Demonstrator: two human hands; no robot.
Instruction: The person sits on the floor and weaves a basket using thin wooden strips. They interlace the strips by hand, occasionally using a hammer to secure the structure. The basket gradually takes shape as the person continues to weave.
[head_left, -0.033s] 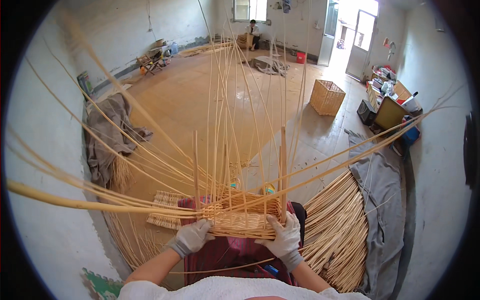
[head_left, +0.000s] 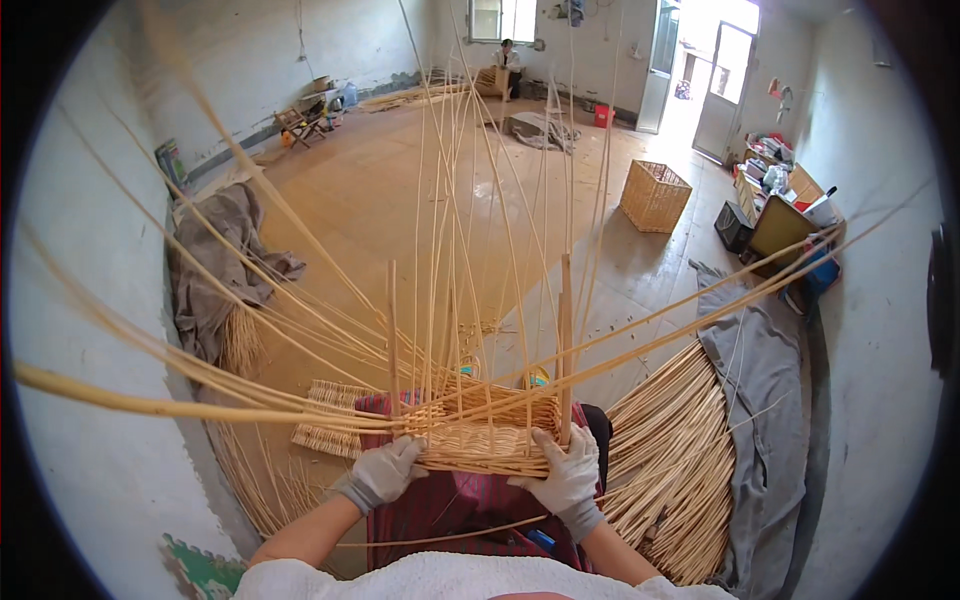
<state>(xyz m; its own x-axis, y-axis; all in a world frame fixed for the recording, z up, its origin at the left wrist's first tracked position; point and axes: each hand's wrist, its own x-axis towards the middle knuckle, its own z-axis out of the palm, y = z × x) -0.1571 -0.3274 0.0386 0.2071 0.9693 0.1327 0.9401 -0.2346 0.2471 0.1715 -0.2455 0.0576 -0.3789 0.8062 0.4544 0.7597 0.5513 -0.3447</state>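
Observation:
A partly woven wicker basket (head_left: 485,440) rests on the dark red striped cloth (head_left: 440,515) over my lap. Long pale wicker rods rise from it and fan out to both sides, and thicker upright stakes (head_left: 392,330) stand at its corners. My left hand (head_left: 388,470), in a whitish glove, grips the basket's near left corner. At the near right corner, beside a stake, my gloved right hand (head_left: 565,470) closes round the edge. Fingertips of both hands are partly hidden by the weave. A flat woven wicker panel (head_left: 328,418) lies to the left of my lap.
A large bundle of loose wicker rods (head_left: 680,470) lies at right on grey cloth (head_left: 765,430). Another grey cloth (head_left: 215,265) covers rods at left. A finished square wicker basket (head_left: 655,197) stands on the floor ahead. A person (head_left: 508,65) sits far back near the window.
The rods reaching out to the left and right have shifted slightly. Both hands keep their hold on the basket, with almost no movement.

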